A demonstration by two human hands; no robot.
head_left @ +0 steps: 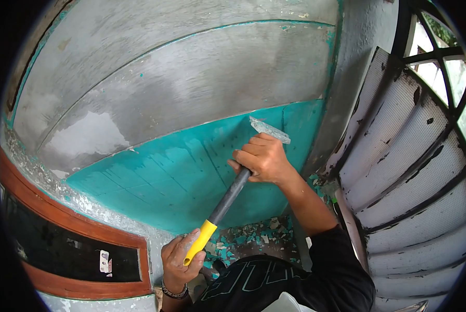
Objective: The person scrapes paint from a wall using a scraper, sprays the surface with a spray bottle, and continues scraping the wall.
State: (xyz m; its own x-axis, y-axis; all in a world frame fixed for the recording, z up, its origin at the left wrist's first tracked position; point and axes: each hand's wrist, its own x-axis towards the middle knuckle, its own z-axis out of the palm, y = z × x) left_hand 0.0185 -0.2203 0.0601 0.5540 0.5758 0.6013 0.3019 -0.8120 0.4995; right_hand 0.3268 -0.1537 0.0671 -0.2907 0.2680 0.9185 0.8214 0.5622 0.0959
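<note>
Black shirt (316, 273) cloth lies nearest, at the bottom. Just beyond it, the left hand (183, 257), with a bracelet (174, 291) at its wrist, is clamped around the yellow end of a long-handled scraper (228, 196). Farther up, the right hand (264, 158) is wrapped tightly around the dark shaft near the blade (271, 130). The scraper slants before a turquoise patch of wall (175, 177); whether the blade touches it cannot be told. Paint chips (264, 234) litter the floor below. Grey wall (207, 73) rises above the turquoise, and a black grille (443, 52) stands at far right.
</note>
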